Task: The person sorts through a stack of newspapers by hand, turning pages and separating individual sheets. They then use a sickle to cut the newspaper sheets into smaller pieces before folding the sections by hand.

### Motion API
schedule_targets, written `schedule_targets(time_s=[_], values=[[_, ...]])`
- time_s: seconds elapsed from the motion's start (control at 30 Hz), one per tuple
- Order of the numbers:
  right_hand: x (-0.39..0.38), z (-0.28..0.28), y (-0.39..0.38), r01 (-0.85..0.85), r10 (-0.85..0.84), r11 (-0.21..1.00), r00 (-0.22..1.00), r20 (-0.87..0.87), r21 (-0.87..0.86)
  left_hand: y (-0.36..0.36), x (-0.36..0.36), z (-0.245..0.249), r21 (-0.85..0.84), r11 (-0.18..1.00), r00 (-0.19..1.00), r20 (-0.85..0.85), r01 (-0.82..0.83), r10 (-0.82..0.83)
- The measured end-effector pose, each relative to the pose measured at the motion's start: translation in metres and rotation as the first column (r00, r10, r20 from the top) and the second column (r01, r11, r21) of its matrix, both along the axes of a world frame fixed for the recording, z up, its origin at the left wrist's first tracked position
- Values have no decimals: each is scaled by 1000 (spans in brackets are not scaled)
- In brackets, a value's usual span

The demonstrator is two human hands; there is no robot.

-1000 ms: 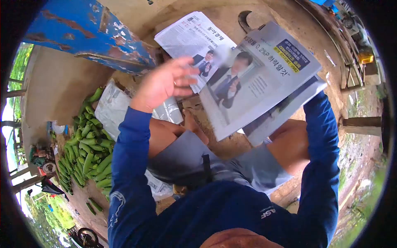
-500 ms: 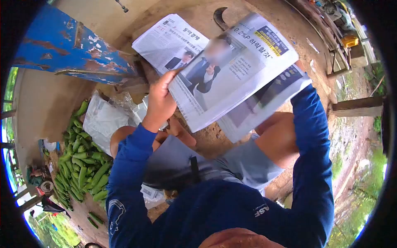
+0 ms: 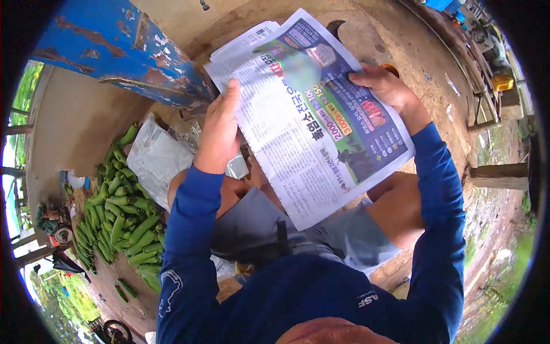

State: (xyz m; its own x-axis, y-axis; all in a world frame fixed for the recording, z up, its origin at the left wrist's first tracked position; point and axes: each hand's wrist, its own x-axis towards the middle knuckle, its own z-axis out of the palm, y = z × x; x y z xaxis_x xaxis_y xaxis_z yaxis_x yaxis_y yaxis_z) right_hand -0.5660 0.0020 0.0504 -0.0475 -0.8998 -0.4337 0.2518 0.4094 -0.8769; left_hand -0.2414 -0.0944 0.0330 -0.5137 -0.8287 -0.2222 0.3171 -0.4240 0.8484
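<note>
A newspaper sheet (image 3: 303, 126) with a dark blue and green advert is spread above my lap. My left hand (image 3: 220, 131) presses along its left edge, thumb and fingers closed on the paper. At the upper right edge, my right hand (image 3: 389, 92) pinches the sheet, thumb on top and fingers hidden beneath. Behind the held sheet, a stack of newspapers (image 3: 246, 39) shows partly on the ground.
Many long green vegetables (image 3: 123, 212) lie heaped on the left, beside a clear plastic bag (image 3: 157, 155). A peeling blue board (image 3: 114, 49) stands at the upper left. A curved dark blade (image 3: 337, 27) lies beyond the newspaper. Wooden beams (image 3: 498, 176) are at right.
The folded newspaper with a photo gives way to a different page facing up. My right hand has come over its edge into view. The view has shifted slightly.
</note>
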Motion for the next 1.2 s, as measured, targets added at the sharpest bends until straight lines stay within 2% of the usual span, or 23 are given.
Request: schedule_targets(time_s=[0.13, 0.23, 0.33, 0.43, 0.73, 0.93, 1.2], values=[[0, -6, 6, -8, 10, 997, 1000, 28, -71, 8, -2, -2, -184, 982, 999, 14, -40, 43], [-6, -20, 11, -9, 3, 995, 998, -59, -100, 16, 0, 5, -289, 954, 996, 17, -78, 87], [-11, -21, 20, -25, 15, 997, 992, -128, -76, 22, 2, 14, -289, 950, 993, -48, -119, 110], [-10, -20, 17, -47, 40, 996, 996, -85, -80, 15, 3, 20, -275, 947, 986, -83, -165, 148], [-3, -6, 21, -89, 72, 992, 980, -183, -86, 12, 7, 25, -296, 934, 979, -94, -201, 181], [1, -5, 19, -87, 64, 992, 970, -233, -88, -2, 24, 44, -371, 860, 936, -120, -352, 331], [1, -8, 13, -106, 76, 990, 960, -270, -96, -19, 53, 38, -420, 891, 957, 145, -172, 253]])
